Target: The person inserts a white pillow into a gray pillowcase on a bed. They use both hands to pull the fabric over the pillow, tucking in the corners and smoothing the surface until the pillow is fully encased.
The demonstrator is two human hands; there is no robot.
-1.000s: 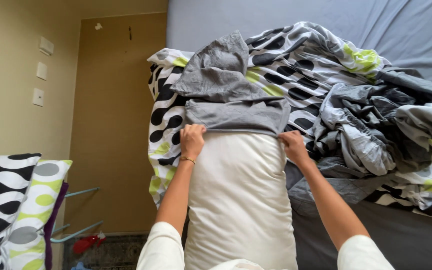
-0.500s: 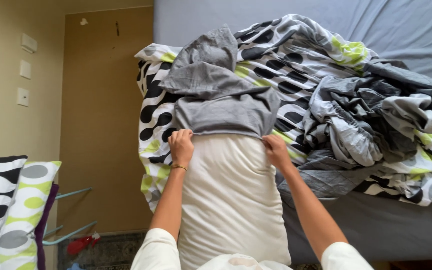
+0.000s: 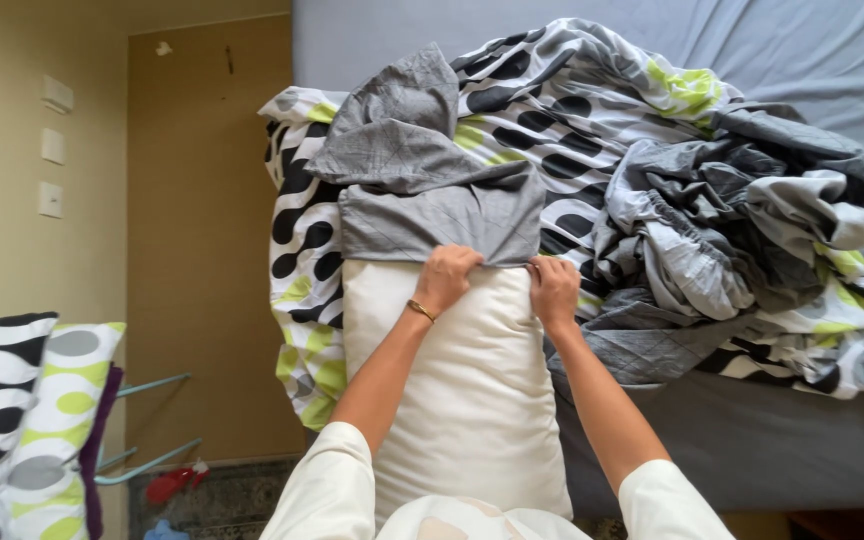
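Bed [image 3: 752, 450] with grey fitted sheet, runs across right side. Heap of crumpled bedding [image 3: 712, 190] on it: white cover with black ovals and lime-green patches, mixed with grey quilted fabric. Part of the patterned cover [image 3: 302, 270] hangs over the bed edge, left. Beige wall [image 3: 12, 260] at left with three pale switch plates [image 3: 52, 145] in a column. Brown panel [image 3: 202, 220] next to wall. Two patterned pillows [image 3: 22, 420] bottom left, black-oval and green-dot print, stacked side by side. Light-blue metal rack bars [image 3: 147, 425] beside them. Small red object [image 3: 172, 483] on patterned rug [image 3: 222, 500] below.
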